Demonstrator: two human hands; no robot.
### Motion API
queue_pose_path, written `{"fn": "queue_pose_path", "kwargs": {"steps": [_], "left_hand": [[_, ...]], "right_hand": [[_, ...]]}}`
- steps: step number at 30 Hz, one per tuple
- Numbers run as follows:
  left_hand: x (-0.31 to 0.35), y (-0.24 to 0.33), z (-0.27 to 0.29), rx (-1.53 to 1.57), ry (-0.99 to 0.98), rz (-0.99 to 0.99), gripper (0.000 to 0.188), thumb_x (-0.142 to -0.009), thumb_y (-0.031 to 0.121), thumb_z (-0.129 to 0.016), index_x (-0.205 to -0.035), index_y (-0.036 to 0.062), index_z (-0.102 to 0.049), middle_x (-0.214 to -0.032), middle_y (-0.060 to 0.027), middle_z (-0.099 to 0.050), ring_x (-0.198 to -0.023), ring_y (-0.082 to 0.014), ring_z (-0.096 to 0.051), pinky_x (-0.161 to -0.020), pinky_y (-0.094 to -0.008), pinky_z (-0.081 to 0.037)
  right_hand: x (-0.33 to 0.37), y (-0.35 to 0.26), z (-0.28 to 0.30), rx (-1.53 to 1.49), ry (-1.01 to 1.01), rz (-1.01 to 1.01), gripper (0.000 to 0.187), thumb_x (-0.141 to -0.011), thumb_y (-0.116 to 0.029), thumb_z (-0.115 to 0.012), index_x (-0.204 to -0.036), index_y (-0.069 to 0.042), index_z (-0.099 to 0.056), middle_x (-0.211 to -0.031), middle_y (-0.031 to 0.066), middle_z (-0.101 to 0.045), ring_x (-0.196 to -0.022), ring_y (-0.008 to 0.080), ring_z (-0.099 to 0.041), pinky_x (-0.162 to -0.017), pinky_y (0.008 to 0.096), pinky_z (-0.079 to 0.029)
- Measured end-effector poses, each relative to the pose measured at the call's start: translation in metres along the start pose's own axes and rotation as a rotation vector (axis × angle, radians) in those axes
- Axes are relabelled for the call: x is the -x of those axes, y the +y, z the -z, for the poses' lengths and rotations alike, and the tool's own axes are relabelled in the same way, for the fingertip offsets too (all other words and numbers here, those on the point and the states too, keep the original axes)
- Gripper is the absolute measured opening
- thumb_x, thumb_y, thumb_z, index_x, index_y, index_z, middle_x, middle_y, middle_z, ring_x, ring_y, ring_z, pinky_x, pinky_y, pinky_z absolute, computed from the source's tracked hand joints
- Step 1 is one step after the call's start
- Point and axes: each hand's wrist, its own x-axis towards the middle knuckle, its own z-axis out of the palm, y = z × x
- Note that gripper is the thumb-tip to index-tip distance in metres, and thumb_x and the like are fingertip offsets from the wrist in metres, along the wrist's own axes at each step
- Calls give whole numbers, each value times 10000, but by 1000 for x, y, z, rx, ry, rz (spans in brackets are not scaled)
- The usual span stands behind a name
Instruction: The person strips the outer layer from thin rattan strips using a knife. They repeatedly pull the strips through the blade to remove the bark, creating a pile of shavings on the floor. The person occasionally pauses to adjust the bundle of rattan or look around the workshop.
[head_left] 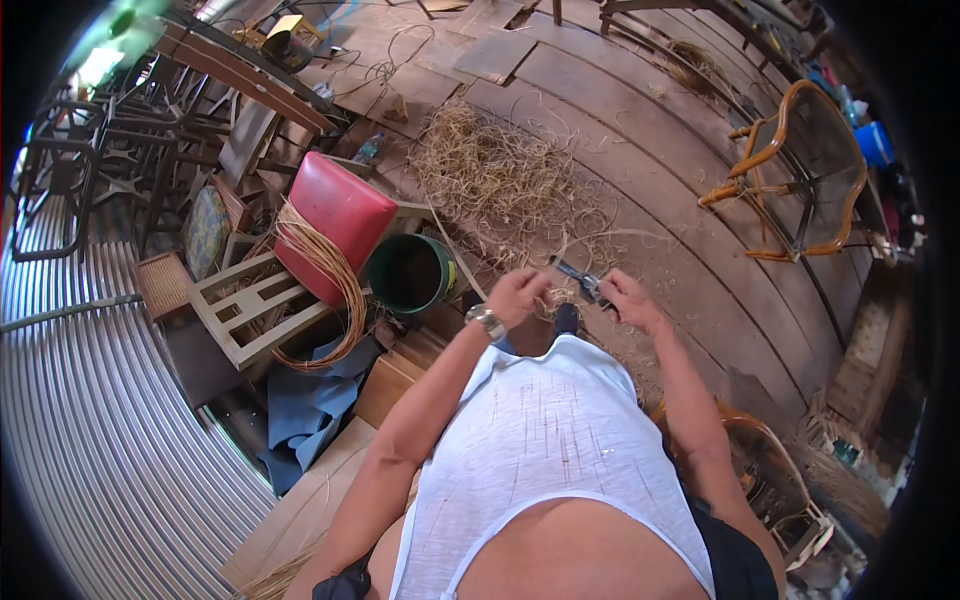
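My left hand, with a metal watch on its wrist, is closed, fingers curled and pinched in front of my shirt. A thin pale cane strip runs down to it from the upper left. My right hand grips a dark blue-grey metal hand tool, its narrow end pointing towards the left hand. Whether it is pliers or shears I cannot make out. Beyond both hands, a tangled heap of cane shavings lies on the plank floor.
Left of my hands stand a dark green bucket and a red padded seat with a coil of cane draped over it. An orange-brown rattan chair is at the right. Corrugated metal sheeting lines the left side.
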Motion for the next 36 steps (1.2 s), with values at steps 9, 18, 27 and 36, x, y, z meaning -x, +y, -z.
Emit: {"fn": "queue_pose_path", "kwargs": {"steps": [9,18,27,36], "left_hand": [[28,-1,-24,-173,-218,27,236,-970,184,-500,-1096,21,-616,-758,-12,-653,-696,-78,-616,-665,-245,-482],[37,-21,-16,-216,-94,138,323,-937,301,-559,-1045,9,-643,-671,-16,-617,-604,-102,-590,-591,-268,-484],[73,-13,7,-425,274,-124,363,-895,351,-580,-771,11,-614,-662,-183,-569,-579,-308,-529,-571,-381,-431],[253,-83,138,-754,107,377,375,-887,429,-587,-946,73,-687,-834,-184,-652,-738,-280,-636,-654,-372,-478]], "right_hand": [[2,1,-50,-173,223,46,244,-948,-289,-577,-915,-58,-504,-654,42,-574,-445,69,-506,-365,220,-366],[-17,4,-79,38,224,77,288,-908,-289,-614,-741,-59,-566,-545,18,-544,-380,74,-458,-347,239,-340],[-70,-15,-63,-145,218,-190,291,-877,-322,-647,-748,-63,-615,-545,42,-561,-379,114,-497,-329,265,-342],[-69,-28,102,65,539,-163,317,-886,-376,-625,-793,-73,-614,-544,23,-546,-365,99,-469,-327,257,-344]]}}
